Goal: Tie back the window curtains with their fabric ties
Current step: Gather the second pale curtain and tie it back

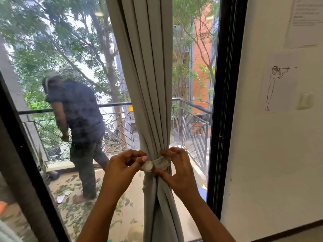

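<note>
Grey curtain [150,95] is cinched by its fabric tie [161,163], left hand [120,169] pinching one end, right hand [176,169] gripping the band — one slack pinch and it unwraps.

I see a black window frame [225,102] beside a white wall [262,172] carrying a line drawing [277,82], a printed sheet [304,20] and a switch [305,100]. Daylight outside: balcony railing [195,107], trees [52,41], orange brick building [201,58], a person [78,110], leaf-littered floor [73,186].

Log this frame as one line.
step: fastening tie | left hand: pinches end of grey fabric tie | right hand: pinches tie | grey pleated curtain: gathered, tie around it
</note>
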